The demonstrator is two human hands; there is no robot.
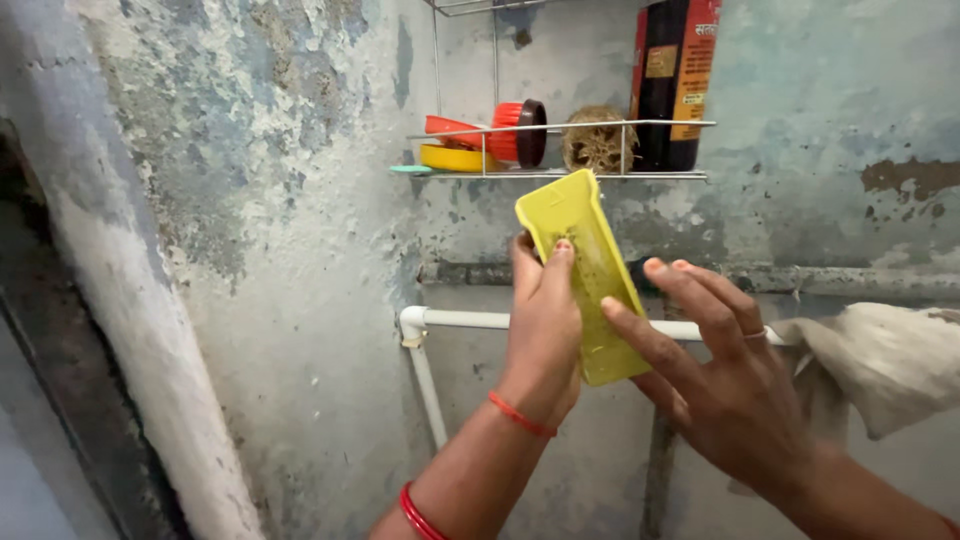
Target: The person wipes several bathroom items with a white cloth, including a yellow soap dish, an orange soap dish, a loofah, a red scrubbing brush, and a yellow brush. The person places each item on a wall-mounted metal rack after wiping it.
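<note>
Left hand (545,320) wrapped around yellow plastic tray (585,270), thumb pressed on inner face, gripping left edge; keeps it raised and tilted, hollow side toward camera. Right hand (720,370) open, fingers spread, fingertips resting on tray's right edge near 4 o'clock, steadying it, not closed on anything. Tray at frame centre, just below wire shelf (560,150) at 12 o'clock, which carries red brush (520,132), loofah (598,142), dark bottle (675,80). White pipe (450,320) behind hands; cloth (880,365) draped at 3 o'clock.
</note>
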